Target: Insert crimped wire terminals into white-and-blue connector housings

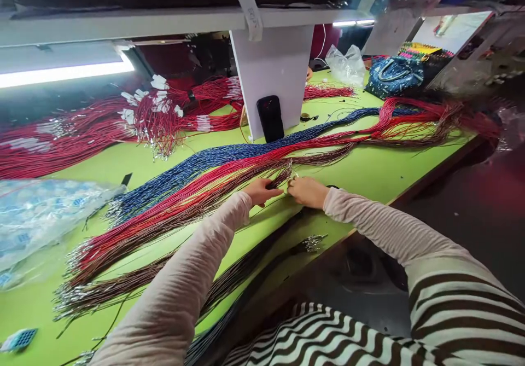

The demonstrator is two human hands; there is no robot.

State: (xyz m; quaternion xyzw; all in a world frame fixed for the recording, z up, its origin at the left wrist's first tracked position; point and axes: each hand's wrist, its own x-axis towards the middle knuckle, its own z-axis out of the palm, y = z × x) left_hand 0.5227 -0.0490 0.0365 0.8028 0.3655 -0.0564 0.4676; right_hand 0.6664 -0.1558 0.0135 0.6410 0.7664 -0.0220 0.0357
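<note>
My left hand (261, 191) is closed on a bundle of brown wires (229, 186) near its metal-tipped ends, on a green table (369, 172). My right hand (307, 191) sits just to its right, fingers pinched at the same wire tips; what it grips is too small to name. Red wires (246, 169) and blue twisted wires (213, 161) lie in long bundles beside the brown ones, running diagonally across the table. More brown wires (229, 278) lie nearer the table's front edge.
A black phone (270, 118) leans against a white shelf post (273, 70). Red wire bundles with white tags (164, 109) lie at the back left. A clear plastic bag (36, 213) sits left. A blue handbag (394, 75) stands back right.
</note>
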